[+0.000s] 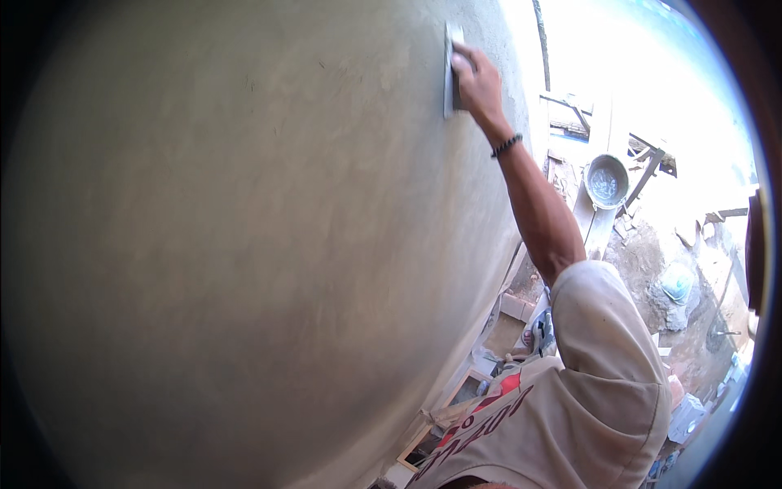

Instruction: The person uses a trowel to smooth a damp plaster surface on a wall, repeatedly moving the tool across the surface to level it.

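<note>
My right hand (479, 88) is closed round the grip of a plastering trowel (449, 77). The trowel's long flat metal blade is upright against a grey-brown plastered wall (261, 204), near its upper right part. My right arm is stretched up and forward, with a dark beaded bracelet (506, 146) on the wrist. Smooth, slightly blotchy plaster covers the wall's surface, with darker damp-looking patches low down. My left hand is out of the picture.
To the right, a bucket (607, 182) with wet grey contents stands on wooden planks (599, 232). Rubble, a pale blue rounded thing (677, 283) and a wooden frame (464, 387) lie below. Strong daylight washes out the upper right.
</note>
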The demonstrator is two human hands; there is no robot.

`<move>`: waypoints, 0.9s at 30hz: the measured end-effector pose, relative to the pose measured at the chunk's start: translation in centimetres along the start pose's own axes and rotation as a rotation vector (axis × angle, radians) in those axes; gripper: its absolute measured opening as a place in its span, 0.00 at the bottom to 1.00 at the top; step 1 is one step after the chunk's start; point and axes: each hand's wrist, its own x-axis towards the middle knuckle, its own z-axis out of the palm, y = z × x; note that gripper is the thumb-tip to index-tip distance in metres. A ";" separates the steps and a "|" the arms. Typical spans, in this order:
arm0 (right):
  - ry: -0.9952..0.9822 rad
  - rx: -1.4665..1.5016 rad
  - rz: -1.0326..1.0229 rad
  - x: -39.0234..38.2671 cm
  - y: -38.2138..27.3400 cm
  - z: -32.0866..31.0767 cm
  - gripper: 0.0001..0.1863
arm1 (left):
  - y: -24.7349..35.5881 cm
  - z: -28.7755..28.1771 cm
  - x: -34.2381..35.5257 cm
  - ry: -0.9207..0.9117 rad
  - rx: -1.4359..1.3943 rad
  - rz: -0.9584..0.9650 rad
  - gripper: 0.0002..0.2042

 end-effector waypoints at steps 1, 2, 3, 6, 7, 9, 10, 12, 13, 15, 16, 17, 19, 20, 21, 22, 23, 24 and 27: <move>-0.018 -0.019 0.094 -2.8 1.2 -0.2 0.17 | -0.7 -0.5 0.3 -0.031 -0.070 0.036 0.43; -0.034 -0.002 0.128 -6.2 1.6 0.0 0.17 | -1.5 -1.0 0.4 -0.088 -0.121 0.087 0.43; -0.054 0.022 0.162 -9.4 0.8 0.2 0.17 | -3.4 -3.3 0.9 -0.200 0.213 0.275 0.42; -0.189 0.064 -0.191 -11.4 -5.3 0.3 0.15 | -6.7 -7.9 1.3 -0.159 0.822 0.680 0.39; -0.229 0.014 -0.326 -8.7 -5.6 0.5 0.16 | -6.3 -7.1 0.9 -0.102 0.719 0.533 0.39; -0.140 0.003 -0.324 -2.2 -4.4 0.9 0.14 | -3.5 -3.9 0.3 -0.019 0.458 0.244 0.39; -0.046 0.116 -0.180 0.3 -3.3 1.1 0.13 | -2.3 -2.7 0.2 0.001 0.368 0.158 0.39; -0.006 -0.045 0.001 2.9 2.2 0.0 0.18 | -0.9 -0.7 0.2 0.033 0.227 0.052 0.39; 0.024 -0.026 0.050 1.5 4.2 -0.4 0.18 | -0.4 -0.2 0.2 0.045 0.166 0.012 0.39; 0.010 -0.025 0.274 -3.6 5.5 -0.2 0.19 | 0.8 -0.4 0.3 0.052 0.066 -0.066 0.38; -0.008 -0.051 0.279 -6.9 6.6 -0.3 0.19 | 1.3 0.2 0.3 0.065 0.000 -0.107 0.38; -0.017 -0.078 0.309 -11.2 4.7 0.1 0.18 | 2.0 -0.3 0.3 0.069 -0.035 -0.153 0.38; -0.085 0.050 0.185 -15.6 -0.9 0.0 0.17 | 3.0 -0.8 0.2 0.080 -0.097 -0.229 0.38; -0.140 0.023 0.048 -13.7 -3.7 -0.1 0.16 | 3.5 -0.7 0.0 0.068 -0.122 -0.249 0.38; -0.197 -0.007 -0.081 -12.0 -6.7 -0.4 0.14 | 3.3 -0.9 0.1 0.027 -0.157 -0.223 0.38; -0.172 -0.056 -0.156 -9.4 -9.0 -0.1 0.14 | 3.1 -1.0 0.2 -0.015 -0.197 -0.199 0.38; -0.145 -0.101 -0.237 -5.9 -10.1 0.6 0.14 | 2.8 -0.9 0.0 -0.051 -0.235 -0.174 0.38; -0.120 -0.019 -0.214 -3.0 -9.6 0.9 0.15 | 0.0 -2.0 0.3 0.035 -0.218 -0.207 0.38; -0.137 0.367 0.150 0.9 -10.7 1.2 0.15 | -6.0 -6.1 0.1 0.156 -0.114 -0.217 0.40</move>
